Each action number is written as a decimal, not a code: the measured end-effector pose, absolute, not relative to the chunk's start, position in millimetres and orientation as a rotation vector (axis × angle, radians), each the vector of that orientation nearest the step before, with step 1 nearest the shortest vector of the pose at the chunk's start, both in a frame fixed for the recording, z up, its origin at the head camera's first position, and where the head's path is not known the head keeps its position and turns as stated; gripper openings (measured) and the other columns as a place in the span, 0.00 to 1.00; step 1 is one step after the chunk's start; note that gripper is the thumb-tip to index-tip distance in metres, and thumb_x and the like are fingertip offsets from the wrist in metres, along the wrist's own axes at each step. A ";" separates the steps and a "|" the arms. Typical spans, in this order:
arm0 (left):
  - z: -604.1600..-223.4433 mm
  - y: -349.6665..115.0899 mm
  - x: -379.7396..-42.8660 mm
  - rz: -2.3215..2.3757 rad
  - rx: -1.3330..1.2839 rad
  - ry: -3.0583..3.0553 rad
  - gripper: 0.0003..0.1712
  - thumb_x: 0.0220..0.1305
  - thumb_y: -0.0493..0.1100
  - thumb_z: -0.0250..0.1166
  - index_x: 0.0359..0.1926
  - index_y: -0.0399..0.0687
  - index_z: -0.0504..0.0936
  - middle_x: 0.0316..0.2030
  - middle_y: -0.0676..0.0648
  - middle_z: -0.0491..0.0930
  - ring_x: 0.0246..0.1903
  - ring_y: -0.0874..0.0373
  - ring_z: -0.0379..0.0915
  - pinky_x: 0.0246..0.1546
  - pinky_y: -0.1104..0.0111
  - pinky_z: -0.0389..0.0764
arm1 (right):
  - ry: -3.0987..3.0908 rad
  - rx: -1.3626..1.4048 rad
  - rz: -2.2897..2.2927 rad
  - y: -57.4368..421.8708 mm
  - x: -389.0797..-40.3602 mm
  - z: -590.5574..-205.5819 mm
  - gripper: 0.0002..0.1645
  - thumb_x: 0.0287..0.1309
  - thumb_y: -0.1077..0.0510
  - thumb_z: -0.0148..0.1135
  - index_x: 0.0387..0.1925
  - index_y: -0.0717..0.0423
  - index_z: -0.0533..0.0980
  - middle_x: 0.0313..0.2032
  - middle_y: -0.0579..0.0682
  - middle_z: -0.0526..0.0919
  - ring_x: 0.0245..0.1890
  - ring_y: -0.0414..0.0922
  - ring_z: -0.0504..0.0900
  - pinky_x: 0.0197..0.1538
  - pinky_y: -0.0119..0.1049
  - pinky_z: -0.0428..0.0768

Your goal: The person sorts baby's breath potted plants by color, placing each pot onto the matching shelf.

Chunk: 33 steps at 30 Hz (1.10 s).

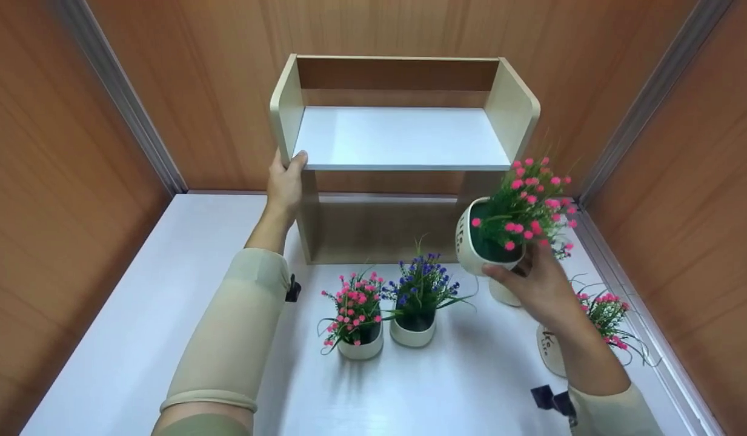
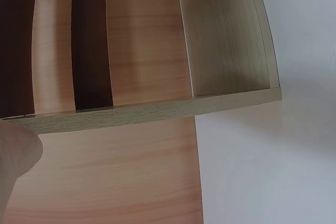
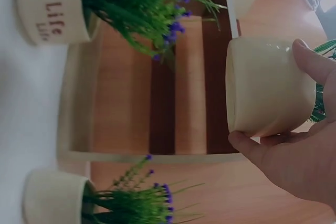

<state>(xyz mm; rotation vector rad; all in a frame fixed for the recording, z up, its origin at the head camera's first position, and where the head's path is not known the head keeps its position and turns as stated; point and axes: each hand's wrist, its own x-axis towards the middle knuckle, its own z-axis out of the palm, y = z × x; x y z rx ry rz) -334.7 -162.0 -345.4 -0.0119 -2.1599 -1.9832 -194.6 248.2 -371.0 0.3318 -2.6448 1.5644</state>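
Note:
My left hand grips the left side panel of a two-tier wooden shelf, its thumb lying at the end of the upper board. In the left wrist view only the thumb shows beside the panel edge. With my right hand I hold a cream flowerpot of pink flowers, raised and tilted near the shelf's right side. The right wrist view has fingers and thumb around the held pot. Its flowers are mostly hidden there.
In front of the shelf stand a pot of pink flowers and a pot of purple flowers. Another pink-flowered pot is partly behind my right forearm. A further pot shows below the held one. Wooden walls enclose the white table.

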 end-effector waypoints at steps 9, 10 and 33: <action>-347.9 -163.1 -335.3 -1.998 -0.026 -2.130 0.34 0.77 0.52 0.50 0.79 0.58 0.51 0.79 0.49 0.51 0.81 0.51 0.40 0.81 0.50 0.44 | -2.630 0.267 1.509 248.7 -223.0 -336.5 0.61 0.57 0.40 0.71 0.77 0.24 0.39 0.80 0.52 0.49 0.80 0.59 0.49 0.75 0.64 0.59; -348.1 -163.6 -335.7 -1.994 -0.034 -2.132 0.34 0.77 0.51 0.50 0.79 0.57 0.51 0.79 0.49 0.52 0.81 0.51 0.40 0.81 0.50 0.44 | -2.627 0.266 1.497 247.1 -226.3 -332.7 0.61 0.57 0.39 0.71 0.77 0.23 0.38 0.80 0.52 0.49 0.80 0.59 0.49 0.75 0.63 0.59; -349.5 -164.4 -338.0 -2.012 0.005 -2.108 0.35 0.76 0.52 0.51 0.79 0.56 0.52 0.79 0.47 0.54 0.80 0.51 0.43 0.81 0.54 0.46 | -2.647 0.212 1.617 216.4 -321.3 -282.3 0.67 0.53 0.33 0.69 0.80 0.38 0.37 0.81 0.50 0.47 0.80 0.55 0.54 0.78 0.55 0.59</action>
